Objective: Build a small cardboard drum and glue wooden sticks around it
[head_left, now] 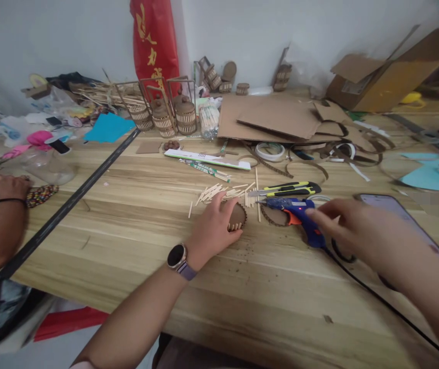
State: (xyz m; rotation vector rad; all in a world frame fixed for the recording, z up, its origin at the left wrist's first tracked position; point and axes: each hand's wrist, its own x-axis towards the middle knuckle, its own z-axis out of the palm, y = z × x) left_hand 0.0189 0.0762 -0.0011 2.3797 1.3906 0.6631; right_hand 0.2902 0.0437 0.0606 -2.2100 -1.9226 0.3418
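Note:
My left hand (pixel 214 225), with a watch on its wrist, spans a round brown cardboard base (pixel 238 217) lying on the table. Its thumb is at the near rim and its fingers reach the far side, steadying the piece. Short sticks (pixel 235 226) stand along the base's near edge. A blue glue gun (pixel 300 212) with an orange trigger lies to the right, nozzle pointing left. Beside its handle is my right hand (pixel 348 225), slightly blurred, fingers stretched out and not wrapped around it. Loose wooden sticks (pixel 214 192) lie just behind the base.
A yellow-black utility knife (pixel 291 189) lies behind the glue gun, whose cord (pixel 377 294) runs to the front right. A phone (pixel 407 225) is at right. Behind are small stick baskets (pixel 163 123) and cardboard sheets (pixel 269 118). Another person's hands (pixel 2 189) are at left.

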